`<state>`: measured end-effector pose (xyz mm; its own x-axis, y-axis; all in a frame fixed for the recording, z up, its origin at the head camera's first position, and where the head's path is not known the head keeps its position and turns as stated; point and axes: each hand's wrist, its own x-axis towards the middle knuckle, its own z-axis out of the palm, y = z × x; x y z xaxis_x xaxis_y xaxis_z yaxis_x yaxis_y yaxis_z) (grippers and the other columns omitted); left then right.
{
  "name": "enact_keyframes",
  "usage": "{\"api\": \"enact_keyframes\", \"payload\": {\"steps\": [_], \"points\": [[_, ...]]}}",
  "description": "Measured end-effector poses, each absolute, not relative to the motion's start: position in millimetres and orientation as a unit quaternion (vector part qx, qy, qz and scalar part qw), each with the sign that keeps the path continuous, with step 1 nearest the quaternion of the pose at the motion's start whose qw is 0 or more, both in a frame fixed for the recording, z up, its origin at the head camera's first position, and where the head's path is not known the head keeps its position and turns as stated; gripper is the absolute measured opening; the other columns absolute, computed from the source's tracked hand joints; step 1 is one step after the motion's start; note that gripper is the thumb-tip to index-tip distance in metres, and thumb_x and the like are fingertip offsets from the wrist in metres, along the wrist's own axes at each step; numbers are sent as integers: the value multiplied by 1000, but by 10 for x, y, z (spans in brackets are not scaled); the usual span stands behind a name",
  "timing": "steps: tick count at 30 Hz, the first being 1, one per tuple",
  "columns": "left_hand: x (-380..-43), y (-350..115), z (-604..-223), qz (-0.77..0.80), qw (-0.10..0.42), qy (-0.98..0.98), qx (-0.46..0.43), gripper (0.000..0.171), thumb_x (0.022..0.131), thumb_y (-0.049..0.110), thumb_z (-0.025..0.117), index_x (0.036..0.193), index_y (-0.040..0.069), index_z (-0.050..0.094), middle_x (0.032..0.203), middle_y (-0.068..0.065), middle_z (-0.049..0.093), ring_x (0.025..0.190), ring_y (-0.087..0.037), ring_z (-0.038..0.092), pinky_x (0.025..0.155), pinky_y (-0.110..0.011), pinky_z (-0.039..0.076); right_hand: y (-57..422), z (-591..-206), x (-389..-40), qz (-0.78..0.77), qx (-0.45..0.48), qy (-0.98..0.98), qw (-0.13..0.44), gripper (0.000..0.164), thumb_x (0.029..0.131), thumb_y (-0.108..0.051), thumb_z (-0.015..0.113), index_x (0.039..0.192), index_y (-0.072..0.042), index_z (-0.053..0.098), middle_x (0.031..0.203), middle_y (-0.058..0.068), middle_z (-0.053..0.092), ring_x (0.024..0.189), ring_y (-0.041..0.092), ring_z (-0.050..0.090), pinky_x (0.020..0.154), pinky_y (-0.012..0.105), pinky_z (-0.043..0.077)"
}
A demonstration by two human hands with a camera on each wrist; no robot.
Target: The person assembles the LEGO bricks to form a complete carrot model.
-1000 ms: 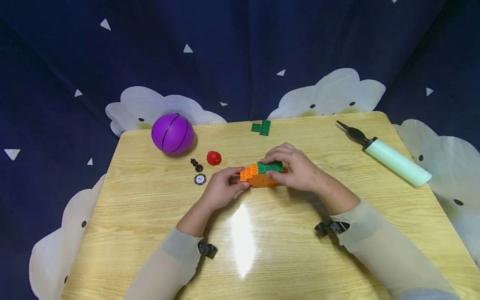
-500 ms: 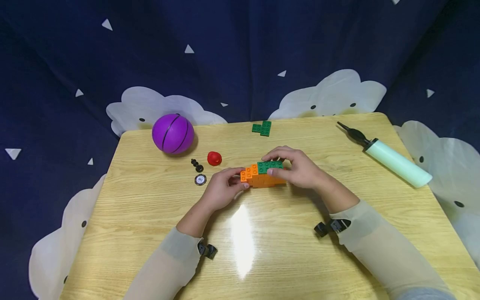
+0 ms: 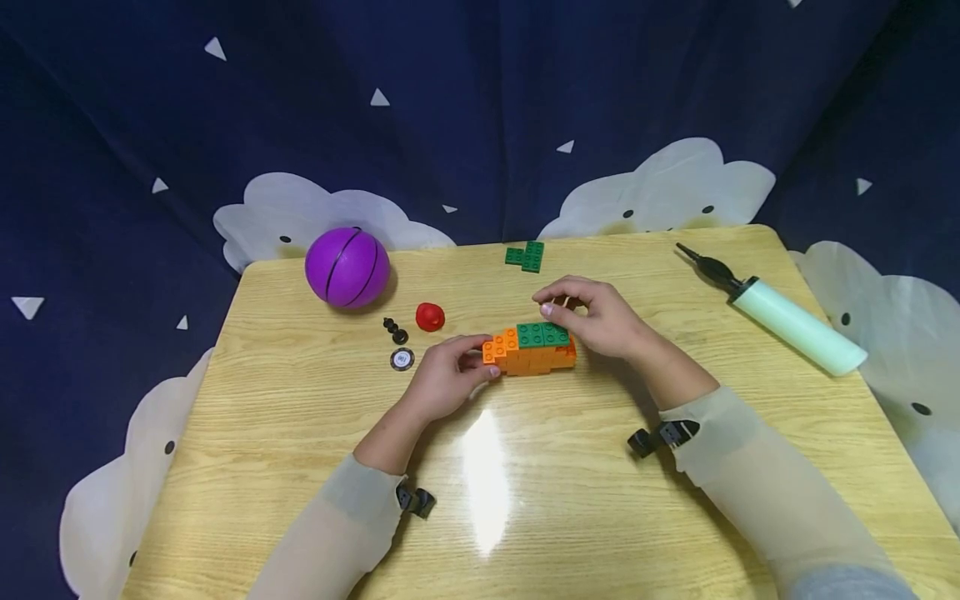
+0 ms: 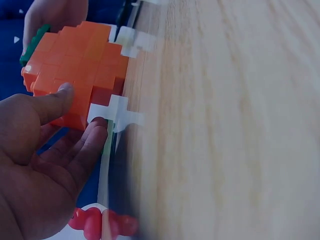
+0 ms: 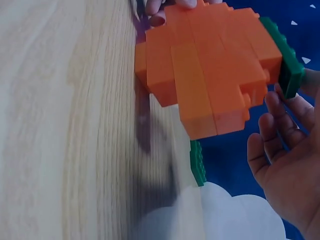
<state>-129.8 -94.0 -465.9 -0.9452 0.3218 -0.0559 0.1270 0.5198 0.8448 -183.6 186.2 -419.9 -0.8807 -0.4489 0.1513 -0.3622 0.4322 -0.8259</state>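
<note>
An orange building-block model (image 3: pixel 527 362) with stepped sides stands on the table, topped by green bricks (image 3: pixel 542 335). My left hand (image 3: pixel 444 379) grips its left end, the thumb pressing the near face in the left wrist view. Behind the green bricks is my right hand (image 3: pixel 602 317), its fingers loosely bent and nothing visible between thumb and forefinger. In the right wrist view the right hand's fingers (image 5: pixel 274 142) hang beside the green top (image 5: pixel 287 62), apart from the orange blocks; whether the part of the hand behind it touches it is hidden.
Two loose green bricks (image 3: pixel 532 257) lie near the back edge of the wooden table (image 3: pixel 360 500). To the left are a purple ball (image 3: pixel 347 268), a small red toy (image 3: pixel 430 317), a black chess pawn-like piece (image 3: pixel 395 331) and a round chip (image 3: pixel 402 359). A hand pump (image 3: pixel 795 325) lies right.
The right hand has let go of the green bricks and moved up and back, uncovering the model's right end. The left hand keeps its grip on the model.
</note>
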Motion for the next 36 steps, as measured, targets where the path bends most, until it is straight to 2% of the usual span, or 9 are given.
{"api": "enact_keyframes", "payload": {"steps": [4,10,17,24,36], "points": [[-1302,-938,-4657,473,101,866,130,54,92,21,82,142,12,64,131,-7,68,102,-14,73,89,-32,60,1866,-4219,-1920,-463,-224,856,49,26,105,-29,64,124,-14,74,121,1,72,100,21,61,90,42,51],[-1304,-937,-4645,470,106,867,126,54,92,22,82,142,13,64,129,-5,69,101,-13,72,89,-32,59,1874,-4274,-2032,-456,-197,866,56,29,105,-30,64,125,-12,73,123,3,71,104,22,62,92,43,51],[-1297,-935,-4638,464,102,871,125,54,92,23,82,142,13,64,130,-5,69,101,-14,72,90,-33,59,1855,-4360,-2167,-439,-169,881,56,30,104,-32,65,126,-13,73,120,3,70,98,24,59,87,41,49],[-1293,-936,-4651,466,102,870,127,53,92,23,82,141,13,64,131,-6,68,100,-13,72,90,-33,59,1831,-4450,-2284,-418,-155,894,56,30,104,-32,64,127,-13,72,117,4,68,100,25,59,89,42,50],[-1297,-937,-4658,469,99,868,128,53,91,21,83,141,12,65,128,-6,69,99,-12,72,89,-32,59,1761,-4668,-2516,-360,-154,920,33,31,103,-25,65,125,-4,71,116,11,68,101,28,60,92,44,50]]}}
